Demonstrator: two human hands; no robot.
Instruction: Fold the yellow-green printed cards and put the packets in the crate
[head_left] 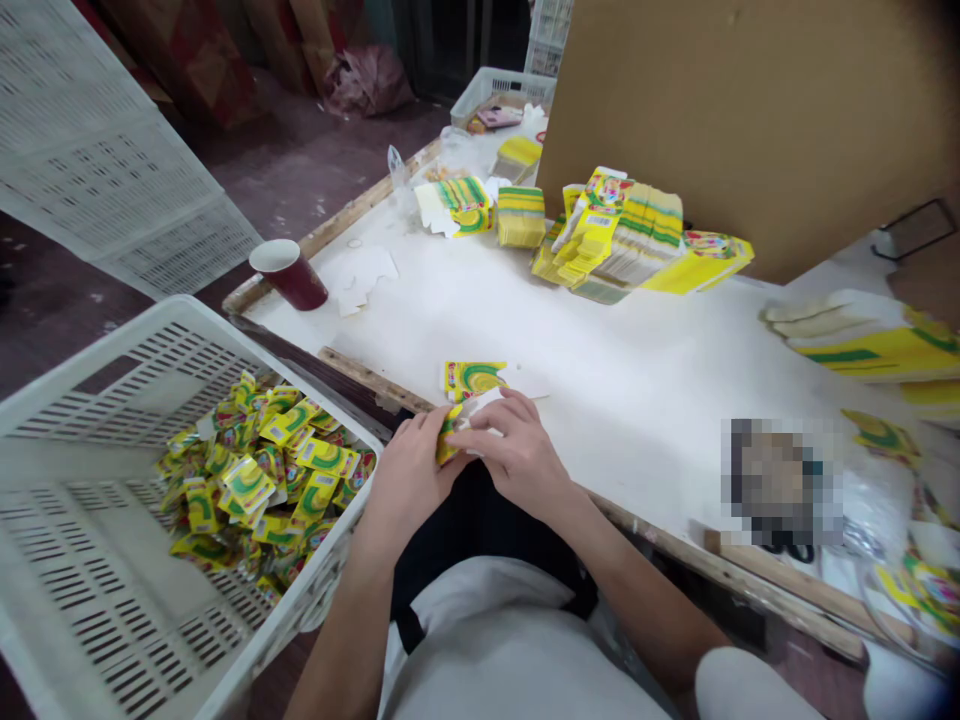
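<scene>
A: Here we are, both hands together at the near edge of the counter, and there's a small yellow packet between them!

B: How's the grip?

A: The left hand pinches its yellow side; the right hand comes in with bent fingers, pinching the white part. The fingers cover much of it, so its full shape I can't tell.

B: And just beyond the fingers?

A: A flat yellow-and-green card, lying on the white surface!

B: Over to the left side!

A: A big white crate beside the counter, with a heap of yellow-and-green packets in it. Near the counter's far-left corner, a dark red cup, torn white paper just beside it.

B: Far side?

A: Bundled card stacks, packed tight in front of a large brown cardboard sheet!
</scene>
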